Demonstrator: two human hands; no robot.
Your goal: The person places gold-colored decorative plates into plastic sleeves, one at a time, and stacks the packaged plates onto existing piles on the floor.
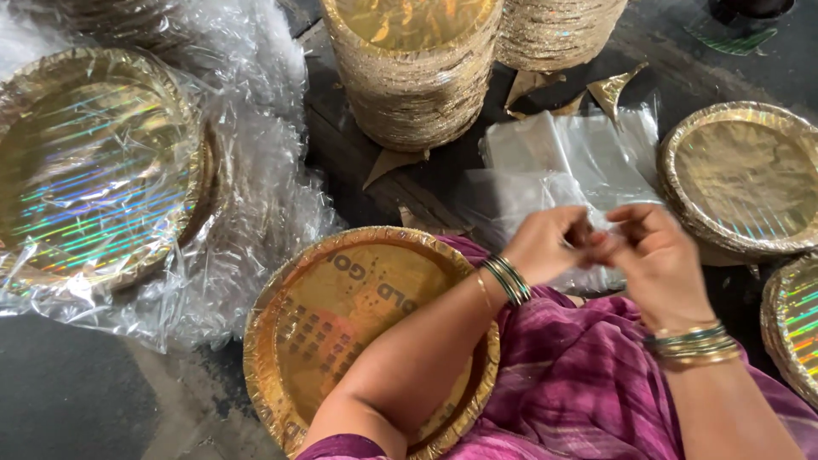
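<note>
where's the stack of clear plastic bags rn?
Head view, centre-right: the clear plastic bags lie on the dark floor just beyond both hands, between the tall plate stack and the gold plate at right.

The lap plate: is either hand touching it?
No. Both hands meet above the clear bags, pinching plastic; the lap plate lies untouched.

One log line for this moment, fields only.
left hand: pinching clear bag | right hand: pinching same bag | plate stack: on lap | wrapped plates: left
</note>
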